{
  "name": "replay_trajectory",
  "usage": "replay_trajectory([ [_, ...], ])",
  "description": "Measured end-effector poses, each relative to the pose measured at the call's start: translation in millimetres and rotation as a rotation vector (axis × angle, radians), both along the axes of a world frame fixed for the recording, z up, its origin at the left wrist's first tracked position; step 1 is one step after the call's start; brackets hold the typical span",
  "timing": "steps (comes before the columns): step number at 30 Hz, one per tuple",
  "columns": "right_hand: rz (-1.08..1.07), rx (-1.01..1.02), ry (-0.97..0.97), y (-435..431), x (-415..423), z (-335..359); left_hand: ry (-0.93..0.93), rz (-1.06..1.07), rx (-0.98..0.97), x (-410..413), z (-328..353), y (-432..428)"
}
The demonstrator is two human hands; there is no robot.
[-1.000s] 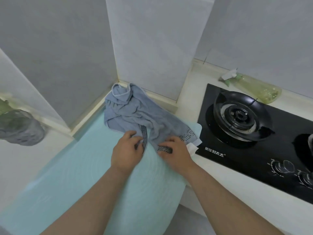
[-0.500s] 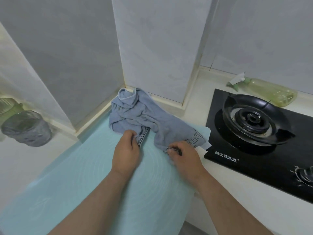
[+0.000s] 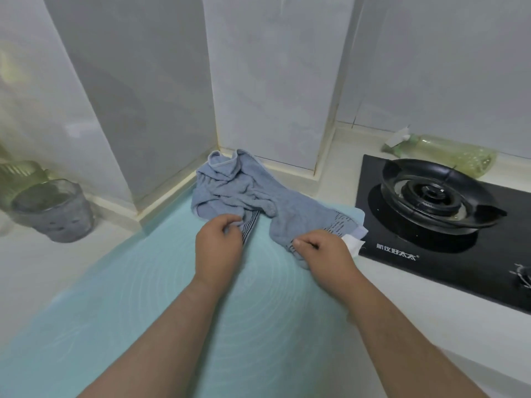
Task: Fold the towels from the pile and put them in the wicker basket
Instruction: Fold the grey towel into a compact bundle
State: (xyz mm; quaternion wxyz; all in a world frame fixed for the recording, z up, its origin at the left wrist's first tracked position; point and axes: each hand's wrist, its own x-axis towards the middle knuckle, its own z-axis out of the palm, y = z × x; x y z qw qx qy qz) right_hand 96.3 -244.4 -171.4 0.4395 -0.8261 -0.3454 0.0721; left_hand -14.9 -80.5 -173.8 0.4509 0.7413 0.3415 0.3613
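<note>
A crumpled blue-grey towel with dark striped ends lies on a light turquoise mat, bunched toward the wall corner. My left hand pinches the towel's near edge beside a striped band. My right hand grips the other striped end near the mat's right edge. A white label sticks out beside the right hand. No wicker basket is in view.
A black gas hob with a burner sits on the counter to the right. A green spray bottle lies behind it. A grey cup stands at the left by the tiled wall.
Both hands have drawn the towel's near edge slightly apart and toward me. The camera has shifted, so the hob now sits further right.
</note>
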Motion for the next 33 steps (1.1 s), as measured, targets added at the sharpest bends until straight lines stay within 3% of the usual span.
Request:
replay_trajectory([
  [11,-0.009,-0.076,-0.064,1,-7,1,-0.067,0.001,0.034,-4,0,4],
  [21,0.112,-0.092,-0.002,-14,-79,10,0.448,-0.078,0.486,-72,21,31],
  [25,0.122,-0.091,-0.037,-23,-125,8,0.511,-0.189,0.665,-115,11,17],
  [29,0.050,-0.022,-0.029,-37,-155,11,0.446,-0.356,0.541,-151,11,-27],
  [33,-0.011,-0.027,0.033,-49,-175,15,0.401,-0.501,0.545,-163,4,-50],
])
